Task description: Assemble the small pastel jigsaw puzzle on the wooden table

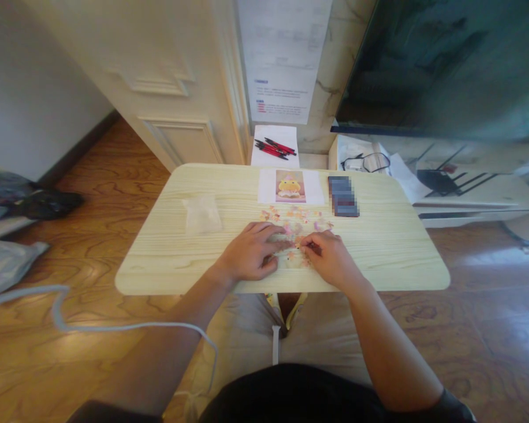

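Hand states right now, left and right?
Left hand: open, palm down at the small pieces.
Right hand: pinched closed; whether it holds a piece cannot be told.

A pale wood-grained table [158, 264] carries 1 translucent bag [203, 214] at left; 1 printed sheet [291, 187] at the far edge; 1 dark phone [344, 197] beside it; small colourful pieces [270, 214] near the middle.

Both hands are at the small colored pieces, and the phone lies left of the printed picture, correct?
No: the head view shows the phone right of the printed picture. Left hand and right hand are at the small colored pieces.
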### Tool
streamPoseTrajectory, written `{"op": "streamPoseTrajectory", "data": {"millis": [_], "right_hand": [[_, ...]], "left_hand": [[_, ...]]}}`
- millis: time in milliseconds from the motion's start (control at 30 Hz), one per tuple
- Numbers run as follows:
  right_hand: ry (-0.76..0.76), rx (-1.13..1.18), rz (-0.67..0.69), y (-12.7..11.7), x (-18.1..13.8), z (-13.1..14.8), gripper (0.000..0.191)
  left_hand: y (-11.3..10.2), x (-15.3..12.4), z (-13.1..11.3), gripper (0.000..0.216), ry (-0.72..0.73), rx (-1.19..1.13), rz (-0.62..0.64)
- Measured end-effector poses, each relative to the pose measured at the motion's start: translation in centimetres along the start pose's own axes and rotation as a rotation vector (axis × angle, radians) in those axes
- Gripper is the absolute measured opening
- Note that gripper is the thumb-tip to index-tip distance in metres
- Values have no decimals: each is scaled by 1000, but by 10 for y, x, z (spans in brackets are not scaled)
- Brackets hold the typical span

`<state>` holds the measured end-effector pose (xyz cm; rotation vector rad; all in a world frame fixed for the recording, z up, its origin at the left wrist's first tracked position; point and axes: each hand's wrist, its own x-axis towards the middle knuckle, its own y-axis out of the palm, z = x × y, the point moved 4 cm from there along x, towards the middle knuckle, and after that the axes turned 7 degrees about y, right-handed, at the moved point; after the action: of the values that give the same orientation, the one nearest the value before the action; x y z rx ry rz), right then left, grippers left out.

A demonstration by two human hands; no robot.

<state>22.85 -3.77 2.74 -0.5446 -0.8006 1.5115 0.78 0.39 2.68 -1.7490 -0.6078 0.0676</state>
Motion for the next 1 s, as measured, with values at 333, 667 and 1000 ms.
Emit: {"op": "streamPoseTrajectory", "data": {"millis": [333,667,1000], "right_hand": [[-79,-147,-105,0,-7,-6,16],[-157,-181,-135,1,-15,5,12],[-138,-211,-175,4,-16,3,20]], "left_hand": [[0,-1,0,56,11,-4,-35],[0,-1,0,48,-17,6,-38],[-1,-1,2,46,-37,5,-69]]}}
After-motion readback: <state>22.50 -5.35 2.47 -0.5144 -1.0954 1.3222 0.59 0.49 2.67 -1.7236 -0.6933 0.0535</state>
